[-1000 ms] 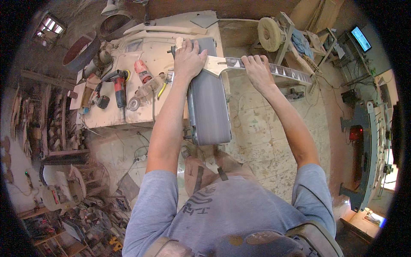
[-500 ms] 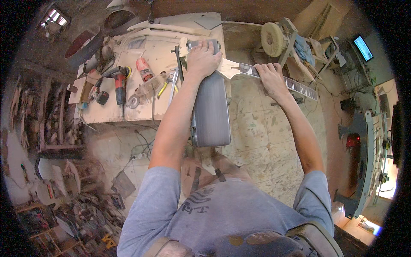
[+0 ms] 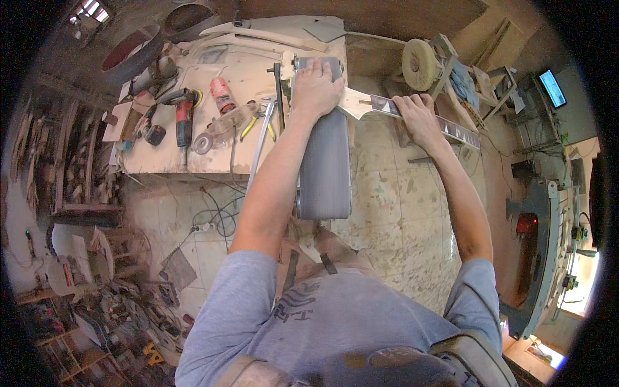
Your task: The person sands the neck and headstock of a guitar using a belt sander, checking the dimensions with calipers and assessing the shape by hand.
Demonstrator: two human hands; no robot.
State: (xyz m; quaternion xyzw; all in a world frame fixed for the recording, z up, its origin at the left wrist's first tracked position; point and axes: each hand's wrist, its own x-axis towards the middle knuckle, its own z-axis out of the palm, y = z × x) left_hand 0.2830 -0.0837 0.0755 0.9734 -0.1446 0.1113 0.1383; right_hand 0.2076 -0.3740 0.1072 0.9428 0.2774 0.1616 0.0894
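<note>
- The left hand (image 3: 317,90) lies palm down with its fingers extended over the broad end of a pale wooden guitar neck with a dark fretboard and pale triangular inlays (image 3: 382,105).
- The right hand (image 3: 418,117) has its fingers curled around that neck farther along the fretboard.
- The neck's broad end is beneath the left hand, over a long grey sanding belt (image 3: 325,171); its far end extends rightward past the right hand.
- The step in hand appears to be sanding the broad end; the belt's streaked surface suggests that it is running.
- The next move probably calls for even pressure from the left hand, fingertips clear of the belt, and level support from the right.
- Left of the left hand, on a pale wooden table (image 3: 216,162), lie yellow-handled pliers (image 3: 249,127), a red cylindrical power tool (image 3: 222,95) and, farther off, a red-and-black polisher (image 3: 184,122).
- Beyond the right hand stands a round cream buffing wheel (image 3: 418,66).
</note>
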